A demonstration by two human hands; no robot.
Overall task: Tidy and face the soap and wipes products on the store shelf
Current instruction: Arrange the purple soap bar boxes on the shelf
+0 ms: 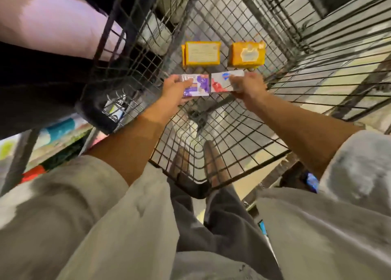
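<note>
So the person is leaning over a wire cart [222, 131] with both arms stretched down into it, grey sleeves [105, 195] pushed up. The left hand [177, 87] is gripping a purple-and-white soap box [200, 85], fingers curled round its left end, and the right hand [247, 85] is pinching a red-and-white soap box [220, 83] by its right end. The two boxes are sitting end to end, touching or nearly so, just above the cart floor.

Tip for this bit, I'd say: keep each box held by its outer end so the printed fronts stay visible and level, then carry them to the shelf with labels facing out.

Farther in, two orange wipes packs [246, 54] are lying side by side on the mesh, a gap between them. The left wipes pack [201, 53] is showing a plain label panel, so it probably wants flipping before facing.
</note>
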